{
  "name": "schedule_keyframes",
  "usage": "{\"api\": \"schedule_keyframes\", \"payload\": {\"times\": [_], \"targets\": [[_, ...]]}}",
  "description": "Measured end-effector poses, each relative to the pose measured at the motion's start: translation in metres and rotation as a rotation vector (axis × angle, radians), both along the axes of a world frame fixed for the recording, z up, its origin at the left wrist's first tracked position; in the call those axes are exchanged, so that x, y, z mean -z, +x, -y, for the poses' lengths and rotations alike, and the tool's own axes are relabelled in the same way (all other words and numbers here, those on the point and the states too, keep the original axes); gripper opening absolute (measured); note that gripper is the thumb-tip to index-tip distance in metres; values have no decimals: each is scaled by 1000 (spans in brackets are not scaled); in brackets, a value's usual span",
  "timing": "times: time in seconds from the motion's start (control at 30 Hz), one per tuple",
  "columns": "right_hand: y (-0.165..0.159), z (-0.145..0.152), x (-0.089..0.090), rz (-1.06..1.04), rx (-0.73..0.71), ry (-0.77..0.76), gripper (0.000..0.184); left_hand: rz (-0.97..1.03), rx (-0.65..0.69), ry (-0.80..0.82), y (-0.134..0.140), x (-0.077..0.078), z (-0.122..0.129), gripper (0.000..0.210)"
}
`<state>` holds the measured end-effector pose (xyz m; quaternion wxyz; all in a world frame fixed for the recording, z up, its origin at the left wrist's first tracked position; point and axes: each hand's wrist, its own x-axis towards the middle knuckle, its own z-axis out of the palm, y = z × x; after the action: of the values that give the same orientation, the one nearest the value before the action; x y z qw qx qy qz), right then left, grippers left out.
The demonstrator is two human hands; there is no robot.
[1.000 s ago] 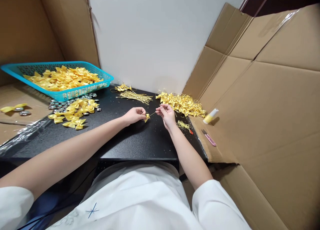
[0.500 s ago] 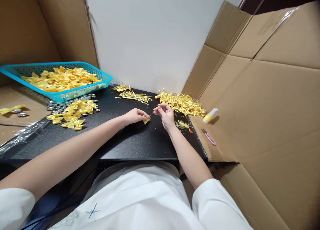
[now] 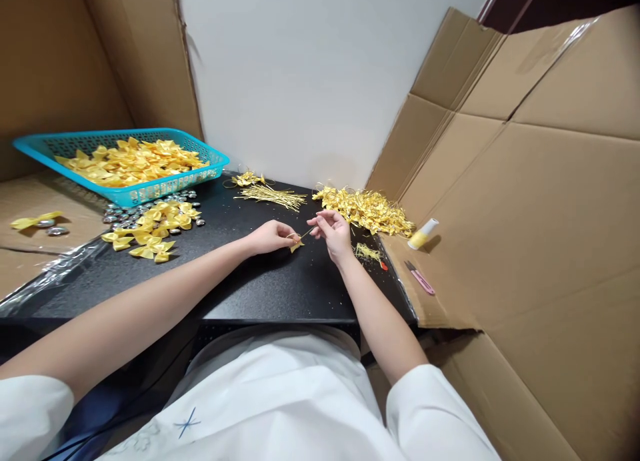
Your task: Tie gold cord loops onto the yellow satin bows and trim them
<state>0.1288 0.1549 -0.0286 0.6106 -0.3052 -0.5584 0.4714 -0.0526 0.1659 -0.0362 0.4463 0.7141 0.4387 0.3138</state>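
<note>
Above the middle of the black table, my left hand (image 3: 273, 237) pinches a small yellow ribbon bow (image 3: 297, 245); its fingers cover most of the bow. A thin gold cord (image 3: 307, 234) runs from the bow to my right hand (image 3: 334, 234), whose thumb and fingertips are closed on the cord's other end. Beyond my hands lies a bundle of gold cords (image 3: 273, 195). To the left, loose yellow bows (image 3: 153, 247) lie beside several shiny silver domed pieces (image 3: 120, 214).
A blue basket (image 3: 125, 195) full of yellow bows stands at the back left. A heap of corded bows (image 3: 370, 211) sits back right, near yellow scraps (image 3: 369, 251). Pink thread snips (image 3: 421, 277) and a thread spool (image 3: 423, 234) rest on cardboard. Cardboard walls (image 3: 550, 201) enclose the right side.
My right hand has shifted very slightly, and more of the cord shows between my hands. The whole view has moved a little; both hands keep their pinch.
</note>
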Motion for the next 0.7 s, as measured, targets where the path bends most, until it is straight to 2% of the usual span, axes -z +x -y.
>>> {"api": "schedule_keyframes", "payload": {"times": [0.33, 0.53, 0.7], "targets": [[-2, 0, 1, -57, 47, 15, 31, -96, -29, 73, 4, -2, 4, 24], [-2, -1, 3, -39, -11, 9, 29, -77, -21, 38, 3, -3, 5, 25], [-1, -3, 3, -57, 1, 10, 33, -125, -10, 52, 2, -2, 4, 30]]}}
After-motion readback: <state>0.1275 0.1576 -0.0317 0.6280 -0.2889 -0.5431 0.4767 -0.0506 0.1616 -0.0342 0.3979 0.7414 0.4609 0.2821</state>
